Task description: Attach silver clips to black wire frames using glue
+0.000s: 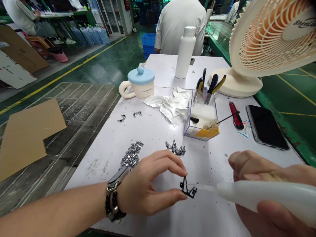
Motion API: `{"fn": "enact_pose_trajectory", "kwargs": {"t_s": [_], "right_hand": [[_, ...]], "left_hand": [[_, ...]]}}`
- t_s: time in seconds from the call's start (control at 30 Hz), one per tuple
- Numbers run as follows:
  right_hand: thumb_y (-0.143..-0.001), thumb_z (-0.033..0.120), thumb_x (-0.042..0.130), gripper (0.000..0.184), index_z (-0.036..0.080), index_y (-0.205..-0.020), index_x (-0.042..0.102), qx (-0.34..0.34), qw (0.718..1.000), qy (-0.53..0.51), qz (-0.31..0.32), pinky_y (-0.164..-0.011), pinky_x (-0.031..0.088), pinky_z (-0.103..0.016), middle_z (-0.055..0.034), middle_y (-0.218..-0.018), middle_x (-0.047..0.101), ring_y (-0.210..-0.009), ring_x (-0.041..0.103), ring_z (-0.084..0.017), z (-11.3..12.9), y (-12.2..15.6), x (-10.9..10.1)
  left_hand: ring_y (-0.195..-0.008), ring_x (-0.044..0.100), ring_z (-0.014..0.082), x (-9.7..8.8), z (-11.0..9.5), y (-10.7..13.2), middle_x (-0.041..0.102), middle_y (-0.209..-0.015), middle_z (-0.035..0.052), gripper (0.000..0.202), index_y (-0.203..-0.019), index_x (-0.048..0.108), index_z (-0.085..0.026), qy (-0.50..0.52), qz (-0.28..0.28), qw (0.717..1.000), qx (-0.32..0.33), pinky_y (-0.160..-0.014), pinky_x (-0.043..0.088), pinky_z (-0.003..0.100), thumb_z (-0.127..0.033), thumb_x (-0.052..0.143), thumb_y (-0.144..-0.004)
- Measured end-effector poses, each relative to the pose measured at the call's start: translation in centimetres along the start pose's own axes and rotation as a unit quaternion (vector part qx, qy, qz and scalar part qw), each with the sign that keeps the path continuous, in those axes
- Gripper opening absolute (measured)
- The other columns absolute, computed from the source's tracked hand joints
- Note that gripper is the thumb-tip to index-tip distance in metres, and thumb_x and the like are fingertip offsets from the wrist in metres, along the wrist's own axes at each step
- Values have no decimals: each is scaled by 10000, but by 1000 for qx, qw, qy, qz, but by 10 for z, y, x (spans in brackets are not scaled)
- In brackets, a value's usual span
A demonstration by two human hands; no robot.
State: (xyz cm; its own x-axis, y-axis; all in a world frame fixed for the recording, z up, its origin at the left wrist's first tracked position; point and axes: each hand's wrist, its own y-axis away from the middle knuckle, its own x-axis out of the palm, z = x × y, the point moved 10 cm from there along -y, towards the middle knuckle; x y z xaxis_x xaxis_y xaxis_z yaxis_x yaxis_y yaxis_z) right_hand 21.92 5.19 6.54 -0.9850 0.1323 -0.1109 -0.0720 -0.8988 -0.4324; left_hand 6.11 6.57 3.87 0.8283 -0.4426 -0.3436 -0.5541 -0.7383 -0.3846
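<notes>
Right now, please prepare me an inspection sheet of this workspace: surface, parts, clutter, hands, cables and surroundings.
Surface: white tabletop, speckled and smudged.
Job's things: black clip, white nozzle bottle, heap of metal pieces.
Clutter: lidded mug, crumpled tissue, red utility knife, smartphone, desk fan.
Left hand: pinches the clip.
Right hand: grips the bottle, aimed at the clip.
Cables: nothing seen.
Surroundings: person's back, blue crate.

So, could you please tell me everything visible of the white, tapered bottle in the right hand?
The smooth white, plastic-looking tapered bottle sits roughly level above the white table, gripped by the right hand. Its slim translucent nozzle points at the black angular part in the left hand; contact is unclear. Its rear runs out of the picture.
</notes>
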Motion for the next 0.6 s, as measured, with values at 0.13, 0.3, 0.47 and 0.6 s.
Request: {"fn": "enact_pose_trajectory", "kwargs": {"t_s": [0.13, 0.3, 0.47, 0.6], "right_hand": [[-765, 393, 634, 228, 208, -645, 575, 1, 1000, 19, -10, -689, 403, -493, 15, -458, 440, -470, 446, -173, 3, -2, 1], [-759, 414, 631, 252, 214, -621, 563, 0, 999, 36, -14, -681, 406, -471, 23, -457, 415, -477, 433, -170, 2, -5, 0], [-730, 407, 647, 259, 231, -612, 497, 4, 998, -55, -37, -551, 378, -385, 35, -476, 378, -459, 386, -152, -11, -10, -15], [-728, 495, 603, 309, 252, -620, 446, 21, 995, -8, -94, -500, 384, -378, 16, -497, 399, -512, 449, -196, -21, -10, -34]], "left_hand": [[-884, 594, 186, 0, 0, 0, 623, -934, 109, 303, -978, 602, -131, 4, -4, 1000, 7, -796, 522, 317, -117, 719, -698], [-877, 594, 187, -1, 1, 1, 621, -936, 109, 301, -980, 605, -140, 6, -5, 1000, 0, -792, 523, 324, -119, 716, -701], [-888, 594, 180, -2, 2, 2, 620, -930, 107, 287, -964, 608, -117, 12, -12, 1000, 0, -806, 518, 311, -102, 716, -698], [-887, 591, 176, -3, 4, 3, 614, -939, 111, 283, -959, 607, -105, 26, -23, 999, -5, -798, 516, 307, -105, 720, -700]]}}
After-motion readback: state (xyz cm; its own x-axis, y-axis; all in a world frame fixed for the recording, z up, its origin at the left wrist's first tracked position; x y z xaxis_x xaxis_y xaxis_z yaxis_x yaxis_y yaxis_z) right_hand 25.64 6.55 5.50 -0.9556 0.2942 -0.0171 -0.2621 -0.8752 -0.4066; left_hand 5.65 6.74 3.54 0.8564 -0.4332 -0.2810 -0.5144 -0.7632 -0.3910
